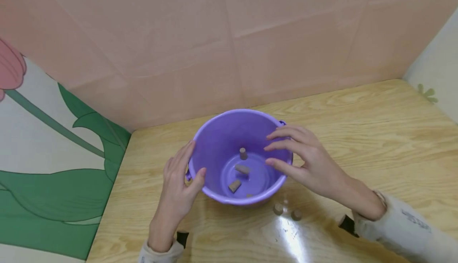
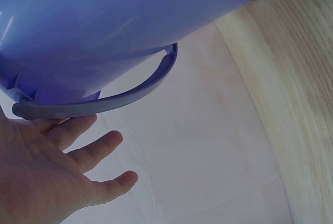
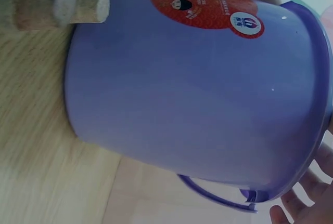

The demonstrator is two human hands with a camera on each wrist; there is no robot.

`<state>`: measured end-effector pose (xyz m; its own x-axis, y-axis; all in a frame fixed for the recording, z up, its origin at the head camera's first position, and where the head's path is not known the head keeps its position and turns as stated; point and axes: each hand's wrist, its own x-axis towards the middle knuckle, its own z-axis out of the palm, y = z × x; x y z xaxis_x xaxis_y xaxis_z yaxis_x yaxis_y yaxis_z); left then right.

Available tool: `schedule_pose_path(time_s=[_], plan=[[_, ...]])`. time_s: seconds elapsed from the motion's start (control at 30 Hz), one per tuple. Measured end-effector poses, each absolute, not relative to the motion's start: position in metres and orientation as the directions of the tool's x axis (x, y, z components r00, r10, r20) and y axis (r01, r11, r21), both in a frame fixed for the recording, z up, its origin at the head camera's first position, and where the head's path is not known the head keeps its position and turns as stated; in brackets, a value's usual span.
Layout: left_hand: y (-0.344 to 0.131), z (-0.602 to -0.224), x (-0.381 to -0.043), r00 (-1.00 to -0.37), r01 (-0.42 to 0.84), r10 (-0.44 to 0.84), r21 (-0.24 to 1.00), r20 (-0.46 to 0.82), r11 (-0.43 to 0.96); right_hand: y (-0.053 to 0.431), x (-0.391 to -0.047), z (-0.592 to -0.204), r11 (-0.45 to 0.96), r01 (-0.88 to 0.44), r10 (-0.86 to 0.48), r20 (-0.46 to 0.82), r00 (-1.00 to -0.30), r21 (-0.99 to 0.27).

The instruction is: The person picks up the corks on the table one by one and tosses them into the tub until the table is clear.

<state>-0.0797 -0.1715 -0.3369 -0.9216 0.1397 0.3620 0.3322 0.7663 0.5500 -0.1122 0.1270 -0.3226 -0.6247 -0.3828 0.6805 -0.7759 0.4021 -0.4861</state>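
A purple bucket (image 1: 240,114) stands on the wooden table, with several corks inside; one cork (image 1: 243,153) is upright against the inner wall, another cork (image 1: 234,186) lies on the bottom. My left hand (image 1: 179,183) is at the left rim, its fingers spread and loosely extended beside the bucket handle (image 2: 125,102). At the opposite side, my right hand (image 1: 309,159) reaches over the rim with fingers apart and nothing between them. Two corks, a left cork (image 1: 278,209) and a right cork (image 1: 296,214), stand on the table in front of the bucket.
The wooden table (image 1: 358,136) meets a pink covered wall (image 1: 171,36) at the back. A wall with painted green leaves (image 1: 46,199) borders the left side, and a pale wall (image 1: 436,64) the right. Glare shows near the front.
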Motion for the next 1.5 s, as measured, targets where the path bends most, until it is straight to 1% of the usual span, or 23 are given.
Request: schedule_pose_path(time_s=[0.2,0.3,0.43,0.83,1.03,1.1,1.17,1.23,1.4,1.5], plan=[[-0.171,-0.337,-0.081,-0.91,0.354,0.142,0.552,0.389,0.755,0.139,-0.108,-0.326,0.331,-0.804,-0.3,0.753,-0.586,-0.493],[-0.171,-0.337,-0.082,-0.897,0.374,0.142,0.548,0.418,0.748,0.146,-0.106,-0.33,0.31,-0.808,-0.272,0.768,-0.58,-0.501],[-0.171,-0.338,-0.082,-0.893,0.377,0.139,0.546,0.428,0.748,0.154,-0.099,-0.337,0.334,-0.785,-0.266,0.747,-0.609,-0.521],[-0.173,-0.339,-0.081,-0.907,0.357,0.138,0.553,0.397,0.753,0.169,-0.087,-0.358,0.428,-0.717,-0.265,0.682,-0.681,-0.55],[-0.173,-0.337,-0.08,-0.918,0.336,0.133,0.556,0.373,0.76,0.172,-0.084,-0.367,0.456,-0.71,-0.29,0.665,-0.688,-0.536],[-0.172,-0.337,-0.08,-0.912,0.348,0.134,0.555,0.388,0.756,0.172,-0.083,-0.37,0.462,-0.712,-0.308,0.657,-0.688,-0.529],[-0.172,-0.338,-0.081,-0.905,0.359,0.135,0.553,0.404,0.752,0.172,-0.082,-0.373,0.471,-0.704,-0.327,0.636,-0.699,-0.531],[-0.172,-0.338,-0.081,-0.9,0.368,0.138,0.552,0.413,0.748,0.172,-0.08,-0.376,0.489,-0.679,-0.348,0.592,-0.727,-0.547],[-0.172,-0.338,-0.08,-0.911,0.352,0.136,0.56,0.39,0.75,0.173,-0.075,-0.385,0.54,-0.632,-0.397,0.494,-0.773,-0.555],[-0.172,-0.338,-0.081,-0.908,0.356,0.136,0.56,0.395,0.748,0.174,-0.074,-0.391,0.558,-0.632,-0.417,0.476,-0.774,-0.538]])
